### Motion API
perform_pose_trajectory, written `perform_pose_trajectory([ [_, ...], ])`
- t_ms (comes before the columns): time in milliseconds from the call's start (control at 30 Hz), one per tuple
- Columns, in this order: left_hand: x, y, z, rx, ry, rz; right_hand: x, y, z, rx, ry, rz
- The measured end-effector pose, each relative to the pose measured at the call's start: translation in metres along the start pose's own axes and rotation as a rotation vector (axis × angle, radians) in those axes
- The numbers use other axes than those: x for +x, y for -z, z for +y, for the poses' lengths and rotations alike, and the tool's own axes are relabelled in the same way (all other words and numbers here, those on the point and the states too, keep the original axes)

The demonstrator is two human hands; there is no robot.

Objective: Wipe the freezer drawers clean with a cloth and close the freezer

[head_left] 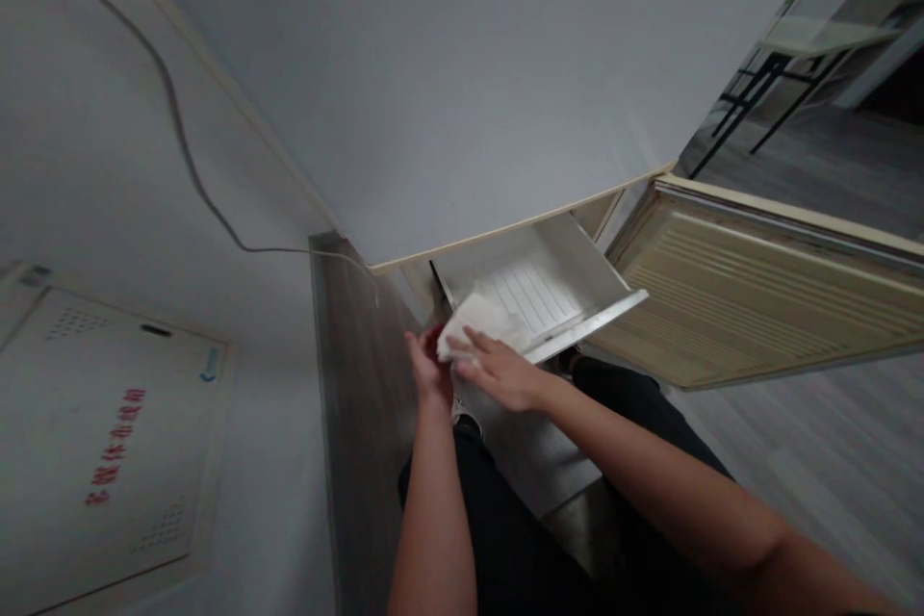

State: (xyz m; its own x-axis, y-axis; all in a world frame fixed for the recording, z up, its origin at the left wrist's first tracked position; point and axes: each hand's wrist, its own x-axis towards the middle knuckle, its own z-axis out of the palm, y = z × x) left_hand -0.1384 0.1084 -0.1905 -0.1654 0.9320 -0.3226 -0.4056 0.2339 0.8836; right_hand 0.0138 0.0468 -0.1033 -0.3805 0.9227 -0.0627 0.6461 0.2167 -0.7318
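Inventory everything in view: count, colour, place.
Wad: 1, white, between hands
Drawer: 1, white, pulled out, centre
Upper panel: 1, pale grey, top
Open door: 1, cream inside, right
Cable: 1, grey, upper left
Wall: 1, white, left
Wall box: 1, white, red lettering, lower left
Table: 1, pale top, dark legs, upper right
Floor: 1, grey, underfoot
Shoes: 2, colour unclear, bottom
Legs: 2, black trousers, bottom
Forearms: 2, bare, bottom
Left hand, right hand: 1 each, bare, centre

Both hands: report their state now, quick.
Left hand: at the edge of the white wad; grip can't be told.
Right hand: open, laid against the wad.
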Motion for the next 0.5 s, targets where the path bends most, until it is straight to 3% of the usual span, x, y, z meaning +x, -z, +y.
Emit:
perform_pose_trajectory([
  [67,-0.001,0.008,0.007,-0.091,0.049,0.026,0.017,-0.02,-0.013,-0.111,-0.053,-0.221],
  [167,0.0,0.023,0.015,-0.111,0.07,0.049,0.038,-0.029,-0.012,-0.251,-0.122,-0.29],
  [300,0.004,0.032,0.016,-0.135,0.097,0.076,0.063,-0.031,0.002,-0.286,-0.098,-0.109],
  [400,0.003,0.029,0.015,-0.195,0.13,0.091,0.085,-0.03,0.006,-0.216,-0.204,0.102],
  [500,0.0,0.023,0.016,-0.263,0.148,0.107,0.106,-0.025,0.006,-0.152,-0.351,0.087],
])
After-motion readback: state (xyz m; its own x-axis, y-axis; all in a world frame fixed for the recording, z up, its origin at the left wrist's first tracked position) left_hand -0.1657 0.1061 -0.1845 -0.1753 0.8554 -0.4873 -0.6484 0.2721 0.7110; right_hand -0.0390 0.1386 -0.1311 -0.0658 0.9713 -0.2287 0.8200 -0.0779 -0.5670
